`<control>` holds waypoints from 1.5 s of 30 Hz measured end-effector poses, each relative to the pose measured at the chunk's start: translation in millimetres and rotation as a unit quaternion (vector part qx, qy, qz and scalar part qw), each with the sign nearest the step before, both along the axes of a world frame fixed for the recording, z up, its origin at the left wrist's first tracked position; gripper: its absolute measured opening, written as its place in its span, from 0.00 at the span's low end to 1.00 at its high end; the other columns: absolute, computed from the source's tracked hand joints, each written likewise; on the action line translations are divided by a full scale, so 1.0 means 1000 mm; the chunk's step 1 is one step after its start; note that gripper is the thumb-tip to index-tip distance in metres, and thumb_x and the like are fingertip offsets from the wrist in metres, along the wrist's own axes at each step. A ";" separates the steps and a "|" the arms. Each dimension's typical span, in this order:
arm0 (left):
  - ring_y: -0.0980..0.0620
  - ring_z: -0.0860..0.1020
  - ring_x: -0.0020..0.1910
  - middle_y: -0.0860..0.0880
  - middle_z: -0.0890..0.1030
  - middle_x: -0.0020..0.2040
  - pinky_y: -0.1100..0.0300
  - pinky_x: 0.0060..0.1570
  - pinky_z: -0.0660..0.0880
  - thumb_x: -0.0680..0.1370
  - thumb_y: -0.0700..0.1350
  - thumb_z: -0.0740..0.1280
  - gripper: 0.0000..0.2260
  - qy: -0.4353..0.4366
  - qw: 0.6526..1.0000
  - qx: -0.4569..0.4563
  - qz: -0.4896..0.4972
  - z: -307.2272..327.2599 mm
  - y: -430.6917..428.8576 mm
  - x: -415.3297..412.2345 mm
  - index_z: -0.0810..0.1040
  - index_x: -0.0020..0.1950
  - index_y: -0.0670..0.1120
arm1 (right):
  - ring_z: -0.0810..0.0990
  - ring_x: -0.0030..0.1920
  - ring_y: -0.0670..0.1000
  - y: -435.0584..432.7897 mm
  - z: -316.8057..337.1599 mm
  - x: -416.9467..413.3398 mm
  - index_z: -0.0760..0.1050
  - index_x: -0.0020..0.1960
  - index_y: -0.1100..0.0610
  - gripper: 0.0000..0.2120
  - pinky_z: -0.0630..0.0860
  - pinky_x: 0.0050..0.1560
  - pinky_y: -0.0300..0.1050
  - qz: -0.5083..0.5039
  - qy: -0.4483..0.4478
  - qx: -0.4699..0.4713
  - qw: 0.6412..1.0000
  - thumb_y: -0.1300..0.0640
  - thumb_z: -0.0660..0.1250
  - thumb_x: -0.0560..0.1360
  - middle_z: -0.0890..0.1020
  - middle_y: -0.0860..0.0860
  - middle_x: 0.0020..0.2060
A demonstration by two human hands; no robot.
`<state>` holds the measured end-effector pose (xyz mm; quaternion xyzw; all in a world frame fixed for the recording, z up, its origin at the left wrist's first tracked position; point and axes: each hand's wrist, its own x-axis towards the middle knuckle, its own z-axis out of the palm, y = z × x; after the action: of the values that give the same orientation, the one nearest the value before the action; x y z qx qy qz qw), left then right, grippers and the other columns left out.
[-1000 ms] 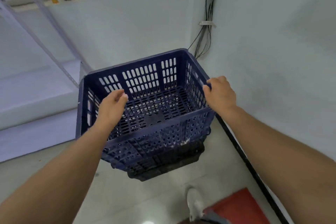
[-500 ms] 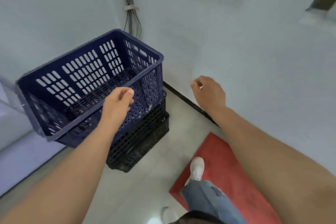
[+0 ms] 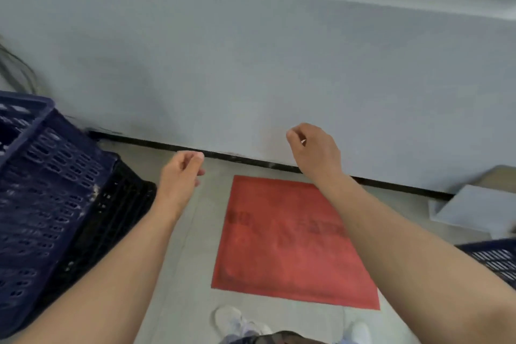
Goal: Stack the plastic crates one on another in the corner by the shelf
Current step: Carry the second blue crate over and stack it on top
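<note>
A dark blue slotted crate (image 3: pixel 47 204) sits on a black crate (image 3: pixel 117 209) at the left edge, in the corner by the wall. Another blue crate (image 3: pixel 494 260) shows only a corner at the right edge. My left hand (image 3: pixel 181 173) hovers just right of the stack, fingers loosely curled, holding nothing. My right hand (image 3: pixel 315 148) is raised in front of the wall, fingers curled in, also holding nothing. Neither hand touches a crate.
A red mat (image 3: pixel 290 237) lies on the grey floor before me, with my white shoes (image 3: pixel 231 321) at its near edge. A grey box or step (image 3: pixel 474 204) stands by the wall at the right. Cables (image 3: pixel 16 70) hang in the left corner.
Both hands have let go of the blue crate, which now rests on the black one. My view has swung right, so the stack slid to the left edge and the mat came into full view.
</note>
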<state>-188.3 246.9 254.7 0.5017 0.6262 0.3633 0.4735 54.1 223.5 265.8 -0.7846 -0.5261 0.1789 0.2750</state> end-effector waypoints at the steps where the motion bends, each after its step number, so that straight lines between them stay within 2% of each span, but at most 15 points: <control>1: 0.52 0.77 0.43 0.48 0.78 0.44 0.59 0.41 0.74 0.79 0.45 0.62 0.06 0.002 1.000 -0.003 -0.017 -0.002 -0.005 0.022 0.76 0.51 0.44 | 0.77 0.46 0.51 -0.013 -0.002 0.021 0.76 0.46 0.52 0.11 0.69 0.45 0.44 -0.013 0.000 0.000 1.000 0.49 0.58 0.78 0.81 0.48 0.48; 7: 0.51 0.78 0.44 0.49 0.78 0.42 0.58 0.41 0.75 0.79 0.46 0.62 0.05 -0.002 0.995 -0.017 -0.095 -0.012 -0.057 0.172 0.74 0.44 0.51 | 0.78 0.48 0.54 -0.105 -0.011 0.150 0.78 0.48 0.55 0.11 0.67 0.44 0.43 -0.096 0.001 -0.006 0.995 0.51 0.59 0.78 0.82 0.51 0.48; 12: 0.52 0.79 0.43 0.50 0.80 0.43 0.55 0.43 0.76 0.79 0.48 0.63 0.04 -0.013 0.986 -0.040 -0.161 -0.027 -0.113 0.291 0.75 0.45 0.51 | 0.78 0.50 0.53 -0.187 -0.019 0.249 0.79 0.50 0.54 0.13 0.70 0.46 0.45 -0.168 0.017 -0.029 0.985 0.50 0.59 0.78 0.82 0.50 0.49; 18: 0.52 0.80 0.43 0.49 0.80 0.47 0.56 0.42 0.76 0.79 0.47 0.63 0.04 -0.025 0.970 -0.066 -0.234 -0.042 -0.176 0.405 0.76 0.45 0.51 | 0.78 0.50 0.53 -0.278 -0.029 0.341 0.78 0.52 0.54 0.13 0.72 0.48 0.46 -0.246 0.041 -0.039 0.968 0.50 0.58 0.79 0.81 0.51 0.49; 25: 0.51 0.80 0.43 0.47 0.81 0.48 0.56 0.43 0.77 0.79 0.47 0.63 0.04 -0.007 0.949 -0.087 -0.304 -0.061 -0.187 0.473 0.77 0.46 0.51 | 0.78 0.48 0.53 -0.323 -0.041 0.401 0.77 0.51 0.54 0.12 0.76 0.49 0.52 -0.362 0.060 -0.025 0.930 0.49 0.58 0.79 0.81 0.51 0.47; 29: 0.51 0.80 0.44 0.46 0.81 0.50 0.55 0.45 0.76 0.79 0.47 0.63 0.04 -0.012 0.931 -0.121 -0.343 -0.074 -0.183 0.509 0.77 0.49 0.51 | 0.77 0.47 0.52 -0.340 -0.048 0.425 0.78 0.50 0.53 0.12 0.73 0.44 0.48 -0.431 0.071 -0.017 0.899 0.49 0.58 0.79 0.81 0.50 0.46; 33: 0.50 0.80 0.50 0.48 0.81 0.52 0.53 0.51 0.77 0.80 0.47 0.62 0.08 -0.009 0.918 -0.167 -0.361 -0.101 -0.191 0.544 0.77 0.57 0.51 | 0.79 0.49 0.54 -0.358 -0.074 0.457 0.78 0.51 0.52 0.12 0.77 0.48 0.53 -0.497 0.090 -0.020 0.863 0.48 0.58 0.78 0.83 0.50 0.45; 36: 0.50 0.80 0.50 0.47 0.81 0.54 0.55 0.50 0.76 0.80 0.47 0.62 0.09 0.000 0.907 -0.195 -0.373 -0.125 -0.202 0.566 0.75 0.59 0.52 | 0.80 0.47 0.53 -0.371 -0.094 0.478 0.78 0.50 0.51 0.11 0.79 0.47 0.54 -0.533 0.104 -0.031 0.839 0.48 0.58 0.77 0.82 0.48 0.43; 40: 0.51 0.80 0.48 0.45 0.81 0.55 0.54 0.49 0.76 0.80 0.48 0.63 0.10 0.013 0.907 -0.220 -0.360 -0.158 -0.212 0.600 0.76 0.60 0.52 | 0.78 0.46 0.51 -0.379 -0.121 0.515 0.77 0.49 0.51 0.09 0.74 0.43 0.47 -0.542 0.121 -0.044 0.831 0.49 0.59 0.78 0.80 0.45 0.41; 45: 0.50 0.80 0.48 0.45 0.81 0.54 0.52 0.52 0.76 0.80 0.47 0.62 0.08 0.021 0.904 -0.239 -0.355 -0.192 -0.229 0.645 0.75 0.57 0.51 | 0.76 0.45 0.50 -0.384 -0.161 0.551 0.77 0.50 0.51 0.10 0.70 0.41 0.45 -0.539 0.125 -0.078 0.829 0.50 0.59 0.78 0.78 0.44 0.40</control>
<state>457.2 17.8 62.4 0.5699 0.4849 -0.0002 0.6634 605.1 -160.4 104.4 -0.9335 0.0348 0.1394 0.3287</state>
